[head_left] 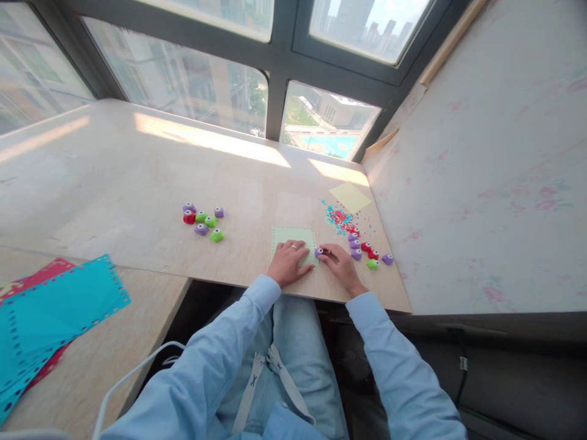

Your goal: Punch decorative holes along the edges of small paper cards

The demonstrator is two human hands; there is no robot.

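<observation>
Sunlit window-side worktop point(137, 183) noted. Left hand point(288, 263) spread flat on green sheet point(293, 237); right hand point(343, 267) clamped on purple punch point(319, 251) at sheet's 3 o'clock edge. Confetti point(340, 219) already heaped at 1 o'clock; yellow sheet point(351, 197) beyond, untouched.

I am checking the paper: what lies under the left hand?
A pale green sheet lies under the left hand, flat on the table. Its part beneath the palm is covered, so any holes there cannot be seen.
</observation>
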